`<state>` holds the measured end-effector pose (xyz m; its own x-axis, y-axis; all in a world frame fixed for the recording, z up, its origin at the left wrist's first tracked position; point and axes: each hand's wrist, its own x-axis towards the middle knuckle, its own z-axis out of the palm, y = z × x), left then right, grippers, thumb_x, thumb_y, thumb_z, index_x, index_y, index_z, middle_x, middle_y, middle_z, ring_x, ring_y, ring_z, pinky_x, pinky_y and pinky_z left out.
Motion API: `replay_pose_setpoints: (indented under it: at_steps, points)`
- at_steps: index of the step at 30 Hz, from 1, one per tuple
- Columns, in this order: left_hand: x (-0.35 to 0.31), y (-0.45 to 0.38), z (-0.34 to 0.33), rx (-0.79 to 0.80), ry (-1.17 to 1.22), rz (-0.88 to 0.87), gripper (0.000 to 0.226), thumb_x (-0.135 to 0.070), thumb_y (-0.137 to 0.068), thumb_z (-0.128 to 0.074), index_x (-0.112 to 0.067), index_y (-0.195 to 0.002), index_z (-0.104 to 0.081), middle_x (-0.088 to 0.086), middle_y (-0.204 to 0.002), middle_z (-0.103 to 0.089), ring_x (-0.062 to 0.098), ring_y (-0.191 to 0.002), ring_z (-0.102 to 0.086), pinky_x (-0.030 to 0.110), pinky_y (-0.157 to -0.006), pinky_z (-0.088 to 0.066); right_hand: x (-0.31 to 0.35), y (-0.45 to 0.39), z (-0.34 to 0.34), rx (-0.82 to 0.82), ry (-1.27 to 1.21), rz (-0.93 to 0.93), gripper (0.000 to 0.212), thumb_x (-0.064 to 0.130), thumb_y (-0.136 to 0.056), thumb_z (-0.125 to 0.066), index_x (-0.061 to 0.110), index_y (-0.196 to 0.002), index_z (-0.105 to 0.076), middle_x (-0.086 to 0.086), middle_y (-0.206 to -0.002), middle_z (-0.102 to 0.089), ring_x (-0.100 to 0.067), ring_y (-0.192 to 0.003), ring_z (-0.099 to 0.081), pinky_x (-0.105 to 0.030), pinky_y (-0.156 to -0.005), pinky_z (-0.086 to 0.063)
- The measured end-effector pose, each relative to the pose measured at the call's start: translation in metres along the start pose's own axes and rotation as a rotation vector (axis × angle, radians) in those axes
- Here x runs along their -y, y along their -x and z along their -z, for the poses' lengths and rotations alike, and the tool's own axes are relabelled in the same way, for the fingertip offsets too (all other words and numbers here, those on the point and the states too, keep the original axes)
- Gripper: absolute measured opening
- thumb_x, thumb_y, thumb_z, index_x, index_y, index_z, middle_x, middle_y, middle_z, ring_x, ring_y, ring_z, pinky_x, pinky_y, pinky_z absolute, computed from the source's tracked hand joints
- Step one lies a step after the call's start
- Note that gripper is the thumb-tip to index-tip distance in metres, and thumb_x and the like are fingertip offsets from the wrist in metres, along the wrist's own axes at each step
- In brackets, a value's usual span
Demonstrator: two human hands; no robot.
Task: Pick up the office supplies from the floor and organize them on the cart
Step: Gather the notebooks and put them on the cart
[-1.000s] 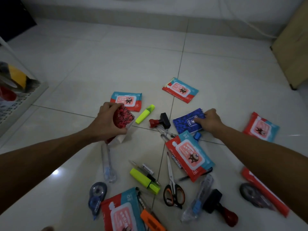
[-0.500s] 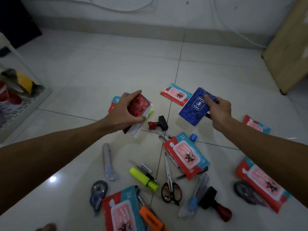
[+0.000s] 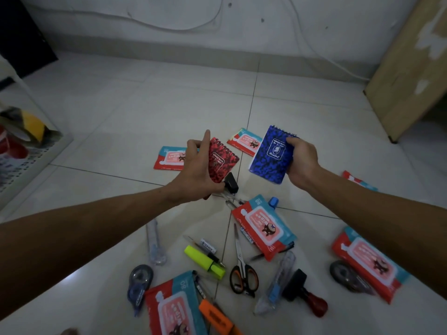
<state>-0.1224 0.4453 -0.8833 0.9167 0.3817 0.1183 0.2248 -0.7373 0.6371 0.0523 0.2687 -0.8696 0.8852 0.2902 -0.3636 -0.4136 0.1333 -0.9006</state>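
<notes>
Figure: head view, floor scene, read from nearest to farthest. Nearest me, along the lower edge, lie an orange highlighter (image 3: pixel 219 317), a wipes pack (image 3: pixel 174 308) and a correction-tape dispenser (image 3: pixel 139 284); just beyond them, the scissors (image 3: pixel 243 274), a yellow highlighter (image 3: pixel 204 261) and a black stamp with red handle (image 3: pixel 304 292). A second wipes pack (image 3: pixel 263 226) sits at mid-floor on a tile joint, with a third (image 3: pixel 370 262) under my right forearm. Above this scatter I hold both notebooks clear of the tiled floor (image 3: pixel 121 117). My left hand (image 3: pixel 198 165) grips the red spiral notebook (image 3: pixel 221 160) by its long edge, thumb under the lower corner and one finger raised straight. My right hand (image 3: pixel 302 160) clasps the blue spiral notebook (image 3: pixel 272 154) at its right edge, thumb across the cover near the wire binding. I judge both notebooks light and fairly stiff as closed blocks, with glossy covers that could slide; a pinch across the full thickness near the coil should keep the pages from fanning. Farther off, two more wipes packs lie flat behind the hands. The cart (image 3: pixel 36 151) stands at the far left, its perforated shelf already carrying tape rolls; that is where I judge the notebooks should go
</notes>
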Motion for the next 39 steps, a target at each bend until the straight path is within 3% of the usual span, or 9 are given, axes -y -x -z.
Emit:
replay_pose_setpoints:
  at_steps: [5, 12, 17, 20, 22, 26, 29, 34, 39]
  points:
    - [-0.014, -0.002, 0.0, -0.072, -0.078, 0.007, 0.131, -0.034, -0.065, -0.09, -0.015, -0.157, 0.002, 0.006, -0.135, -0.037, 0.013, -0.119, -0.039, 0.038, -0.098, -0.045, 0.006, 0.009, -0.003, 0.064, 0.035, 0.013, 0.011, 0.012, -0.097, -0.056, 0.008, -0.103, -0.063, -0.011, -0.104, -0.073, -0.028, -0.098, -0.071, -0.05, -0.091, -0.056]
    - [-0.027, 0.0, -0.002, -0.1, -0.01, 0.156, 0.129, -0.041, -0.06, -0.092, -0.011, -0.155, -0.01, 0.003, -0.131, -0.042, 0.015, -0.116, -0.047, 0.037, -0.095, -0.049, 0.011, 0.019, -0.007, 0.165, 0.135, 0.052, 0.014, 0.014, -0.096, -0.06, 0.006, -0.107, -0.066, -0.007, -0.096, -0.071, -0.023, -0.089, -0.067, -0.045, -0.088, -0.056]
    - [-0.032, -0.002, -0.004, -0.011, 0.521, 0.238, 0.049, -0.015, -0.081, -0.079, -0.02, -0.12, -0.048, -0.005, -0.108, -0.065, 0.005, -0.094, -0.064, 0.018, -0.073, -0.053, 0.014, 0.028, -0.012, 0.247, 0.15, 0.053, 0.011, 0.014, -0.096, -0.06, 0.007, -0.103, -0.066, -0.007, -0.094, -0.07, -0.021, -0.084, -0.067, -0.036, -0.07, -0.06]
    - [-0.04, -0.007, -0.005, -0.008, 0.755, 0.38, 0.029, 0.0, -0.094, -0.058, -0.015, -0.118, -0.058, 0.003, -0.105, -0.072, 0.021, -0.098, -0.07, 0.034, -0.082, -0.059, 0.011, 0.035, -0.017, 0.299, 0.234, 0.074, 0.017, 0.016, -0.096, -0.062, 0.005, -0.108, -0.066, -0.007, -0.095, -0.073, -0.019, -0.084, -0.07, -0.039, -0.074, -0.061]
    - [-0.047, -0.007, -0.004, -0.004, 0.91, 0.471, 0.03, 0.001, -0.096, -0.047, -0.009, -0.121, -0.059, 0.009, -0.104, -0.074, 0.027, -0.094, -0.073, 0.045, -0.082, -0.06, 0.006, 0.039, -0.021, 0.319, 0.267, 0.083, 0.019, 0.016, -0.095, -0.063, 0.004, -0.11, -0.066, -0.007, -0.095, -0.074, -0.016, -0.08, -0.072, -0.032, -0.063, -0.06]
    - [-0.055, -0.004, -0.003, 0.118, 1.139, 0.552, 0.029, -0.029, -0.1, -0.049, -0.014, -0.118, -0.065, 0.006, -0.104, -0.076, 0.022, -0.092, -0.074, 0.04, -0.078, -0.06, 0.0, 0.044, -0.026, 0.279, 0.298, 0.116, 0.018, 0.017, -0.092, -0.069, 0.007, -0.106, -0.068, -0.008, -0.095, -0.075, -0.015, -0.075, -0.073, -0.026, -0.057, -0.056]
    - [-0.058, -0.007, -0.007, 0.102, 0.97, 0.498, 0.031, -0.011, -0.096, -0.057, -0.014, -0.127, -0.053, 0.004, -0.109, -0.072, 0.018, -0.093, -0.072, 0.033, -0.072, -0.061, -0.008, 0.046, -0.029, 0.226, 0.332, 0.13, 0.017, 0.021, -0.088, -0.074, 0.009, -0.101, -0.071, -0.005, -0.094, -0.075, -0.014, -0.076, -0.072, -0.025, -0.056, -0.055]
    - [-0.07, -0.016, -0.02, 0.059, 0.947, 0.463, 0.028, 0.009, -0.094, -0.05, -0.015, -0.104, -0.061, 0.002, -0.089, -0.072, 0.014, -0.075, -0.071, 0.035, -0.072, -0.061, 0.003, 0.039, -0.022, 0.195, 0.342, 0.121, 0.026, 0.03, -0.091, -0.071, 0.01, -0.108, -0.069, 0.0, -0.085, -0.071, -0.01, -0.061, -0.065, -0.025, -0.053, -0.05]
    - [-0.073, -0.026, -0.037, 0.107, 0.969, 0.554, 0.028, 0.004, -0.092, -0.05, -0.013, -0.11, -0.063, 0.009, -0.099, -0.074, 0.025, -0.084, -0.072, 0.041, -0.072, -0.06, 0.058, -0.002, 0.053, 0.24, 0.909, 0.291, 0.024, 0.026, -0.096, -0.061, 0.011, -0.115, -0.065, -0.007, -0.093, -0.069, -0.018, -0.07, -0.066, -0.032, -0.059, -0.054]
